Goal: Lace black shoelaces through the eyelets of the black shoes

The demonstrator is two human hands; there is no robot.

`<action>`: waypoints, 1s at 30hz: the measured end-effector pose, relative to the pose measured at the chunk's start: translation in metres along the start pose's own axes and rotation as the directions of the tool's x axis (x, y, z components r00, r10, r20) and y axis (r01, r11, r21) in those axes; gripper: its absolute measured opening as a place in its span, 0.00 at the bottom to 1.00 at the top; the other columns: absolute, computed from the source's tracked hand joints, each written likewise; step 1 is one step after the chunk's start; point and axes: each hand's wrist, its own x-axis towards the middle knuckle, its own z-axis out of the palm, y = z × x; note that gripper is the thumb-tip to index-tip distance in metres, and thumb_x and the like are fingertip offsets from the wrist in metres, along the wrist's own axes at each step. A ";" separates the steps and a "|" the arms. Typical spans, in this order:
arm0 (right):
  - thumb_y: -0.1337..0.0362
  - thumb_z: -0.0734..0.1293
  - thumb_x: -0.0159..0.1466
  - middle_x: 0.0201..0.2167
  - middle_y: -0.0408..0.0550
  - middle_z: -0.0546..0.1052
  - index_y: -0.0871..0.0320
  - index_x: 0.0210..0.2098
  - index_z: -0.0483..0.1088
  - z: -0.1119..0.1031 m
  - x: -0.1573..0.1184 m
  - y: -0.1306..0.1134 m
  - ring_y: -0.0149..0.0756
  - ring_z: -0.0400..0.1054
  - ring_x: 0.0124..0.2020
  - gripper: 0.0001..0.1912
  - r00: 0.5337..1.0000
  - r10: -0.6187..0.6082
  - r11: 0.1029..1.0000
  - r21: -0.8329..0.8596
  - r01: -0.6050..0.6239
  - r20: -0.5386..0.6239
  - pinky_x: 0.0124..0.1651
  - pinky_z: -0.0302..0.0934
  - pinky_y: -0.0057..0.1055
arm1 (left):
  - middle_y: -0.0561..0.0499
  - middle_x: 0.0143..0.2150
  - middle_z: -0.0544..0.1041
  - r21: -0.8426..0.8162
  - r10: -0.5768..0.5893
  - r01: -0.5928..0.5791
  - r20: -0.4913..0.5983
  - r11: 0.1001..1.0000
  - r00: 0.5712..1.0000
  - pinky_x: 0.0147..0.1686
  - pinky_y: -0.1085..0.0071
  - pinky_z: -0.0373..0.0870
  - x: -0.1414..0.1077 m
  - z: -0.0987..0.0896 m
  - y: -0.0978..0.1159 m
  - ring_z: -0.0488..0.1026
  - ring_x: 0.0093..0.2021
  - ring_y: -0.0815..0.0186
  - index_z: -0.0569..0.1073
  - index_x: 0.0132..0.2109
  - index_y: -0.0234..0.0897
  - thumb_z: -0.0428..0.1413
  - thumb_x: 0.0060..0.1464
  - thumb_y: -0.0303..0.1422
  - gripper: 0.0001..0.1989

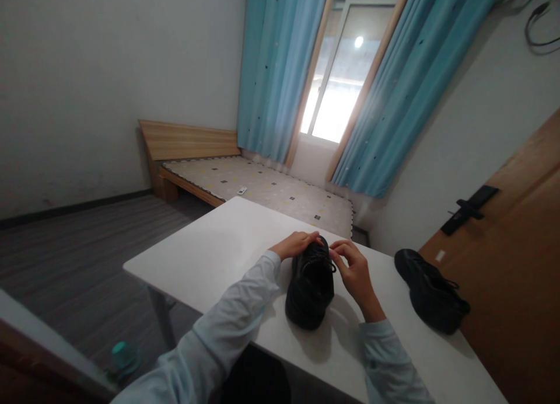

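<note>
A black lace-up shoe rests on the white table, its toe pointing away from me and its opening facing me. My left hand lies against the left side of the shoe near the toe, fingers reaching over its front. On the other side, my right hand is at the laces, thumb and forefinger close together; whether a lace is pinched between them is too small to tell. A second black shoe sits on the table farther right, apart from both hands.
Beyond the table stands a wooden bed with a patterned mattress, a small white object on it. A brown door is close to the table's right side. A green-capped item is low at the left.
</note>
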 end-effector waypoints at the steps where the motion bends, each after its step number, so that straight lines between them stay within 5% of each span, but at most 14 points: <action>1: 0.61 0.64 0.61 0.32 0.47 0.71 0.57 0.24 0.67 -0.002 0.000 0.003 0.36 0.67 0.36 0.11 0.999 0.026 0.999 0.034 -0.025 -0.025 0.41 0.63 0.35 | 0.53 0.50 0.75 0.009 -0.004 0.004 0.004 1.000 1.000 0.55 0.75 0.58 0.000 0.000 0.001 0.70 0.52 0.67 0.75 0.48 0.39 0.32 0.63 0.46 0.30; 5: 0.58 0.65 0.61 0.34 0.48 0.71 0.58 0.26 0.68 -0.008 0.001 0.012 0.35 0.69 0.35 0.11 0.981 0.168 0.964 0.225 -0.142 -0.097 0.41 0.66 0.37 | 0.53 0.51 0.75 0.029 -0.010 0.010 0.013 1.000 1.000 0.56 0.75 0.57 -0.001 -0.002 0.004 0.70 0.52 0.66 0.75 0.48 0.40 0.32 0.63 0.44 0.29; 9: 0.56 0.66 0.60 0.37 0.47 0.72 0.58 0.28 0.68 -0.008 0.001 0.017 0.35 0.73 0.33 0.11 0.943 0.320 0.825 0.517 -0.229 -0.093 0.42 0.69 0.40 | 0.54 0.50 0.76 0.009 0.010 -0.010 -0.004 1.000 1.000 0.55 0.76 0.58 -0.002 -0.001 0.004 0.70 0.51 0.67 0.75 0.47 0.42 0.34 0.63 0.43 0.27; 14: 0.56 0.69 0.56 0.35 0.44 0.74 0.57 0.25 0.65 -0.010 0.001 0.023 0.31 0.73 0.25 0.13 0.898 0.435 0.631 0.737 -0.244 -0.075 0.34 0.70 0.36 | 0.54 0.49 0.76 0.006 0.009 -0.009 -0.006 1.000 1.000 0.55 0.76 0.58 -0.002 0.000 0.001 0.71 0.50 0.68 0.76 0.46 0.42 0.35 0.64 0.42 0.26; 17: 0.55 0.69 0.56 0.31 0.41 0.73 0.57 0.26 0.65 -0.015 0.001 0.026 0.22 0.64 0.15 0.13 0.873 0.481 0.579 0.778 -0.243 -0.086 0.26 0.69 0.29 | 0.54 0.50 0.76 0.003 0.010 -0.010 -0.010 1.000 1.000 0.55 0.75 0.58 -0.003 -0.001 0.001 0.70 0.51 0.67 0.76 0.46 0.41 0.35 0.63 0.43 0.26; 20: 0.54 0.68 0.56 0.27 0.38 0.70 0.57 0.25 0.63 -0.022 0.001 0.025 0.15 0.53 0.09 0.15 0.860 0.492 0.596 0.773 -0.219 -0.136 0.18 0.63 0.23 | 0.54 0.50 0.76 -0.004 0.002 -0.002 -0.015 1.000 1.000 0.55 0.75 0.58 -0.004 -0.002 0.001 0.70 0.51 0.67 0.76 0.46 0.41 0.35 0.63 0.44 0.26; 26: 0.58 0.66 0.59 0.28 0.38 0.71 0.57 0.26 0.62 -0.021 -0.001 0.018 0.16 0.52 0.08 0.11 0.901 0.415 0.743 0.618 -0.258 -0.124 0.18 0.63 0.26 | 0.53 0.48 0.77 0.008 0.020 -0.020 -0.045 1.000 0.999 0.53 0.75 0.60 -0.005 -0.003 0.004 0.72 0.48 0.67 0.77 0.45 0.41 0.38 0.62 0.44 0.24; 30: 0.59 0.68 0.57 0.23 0.38 0.70 0.59 0.26 0.65 -0.015 -0.002 0.020 0.21 0.58 0.12 0.11 0.916 0.388 0.843 0.439 -0.311 -0.096 0.18 0.59 0.25 | 0.52 0.47 0.77 -0.079 0.142 -0.146 -0.054 0.986 0.988 0.52 0.75 0.61 -0.007 -0.009 0.013 0.71 0.48 0.66 0.78 0.42 0.39 0.48 0.58 0.44 0.18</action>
